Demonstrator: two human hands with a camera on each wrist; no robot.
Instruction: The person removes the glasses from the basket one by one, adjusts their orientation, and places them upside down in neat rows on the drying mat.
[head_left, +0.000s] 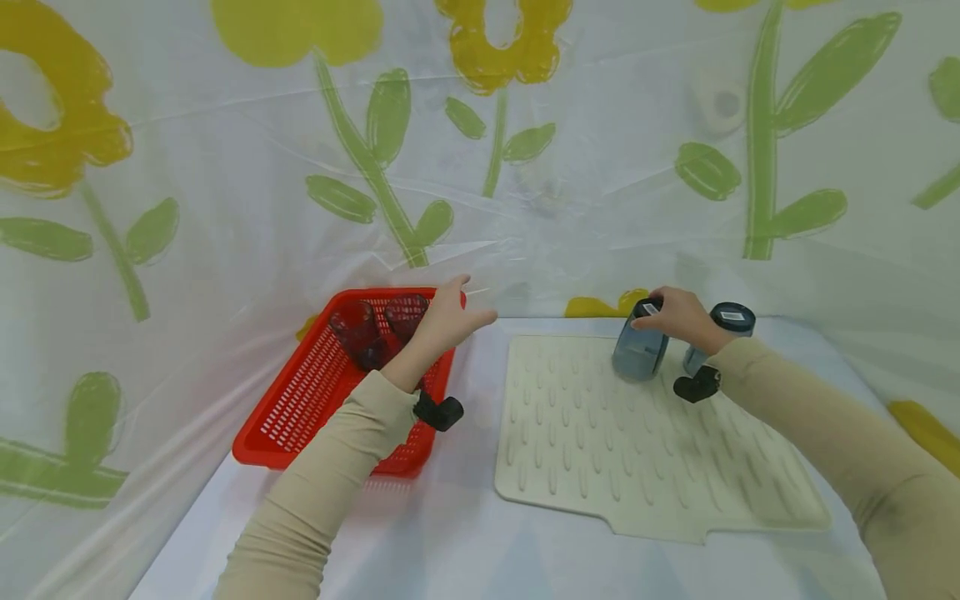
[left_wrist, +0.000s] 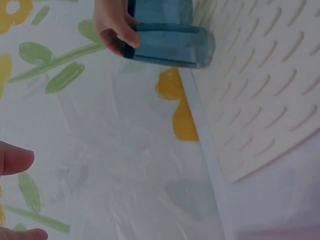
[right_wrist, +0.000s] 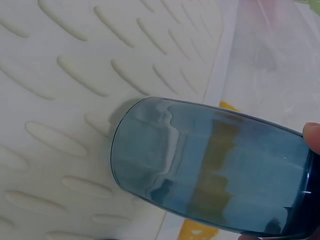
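Observation:
My right hand (head_left: 677,315) grips a blue-grey glass (head_left: 639,348) by its dark base. The glass is mouth down and a little tilted at the far edge of the cream ribbed mat (head_left: 637,450). In the right wrist view the blue-grey glass (right_wrist: 210,165) fills the frame over the mat (right_wrist: 65,80), with one fingertip (right_wrist: 313,137) on its base. My left hand (head_left: 453,315) hovers with straight fingers over the far right corner of the red basket (head_left: 300,400) and holds nothing. The left wrist view shows its fingertips (left_wrist: 15,160) apart, and the right hand (left_wrist: 112,27) on the glass (left_wrist: 170,42).
Two dark red glasses (head_left: 358,332) lie at the far end of the basket. A second blue-grey glass (head_left: 722,329) stands mouth down on the mat behind my right wrist. A flower-printed plastic sheet (head_left: 525,192) walls in the table at the back and sides.

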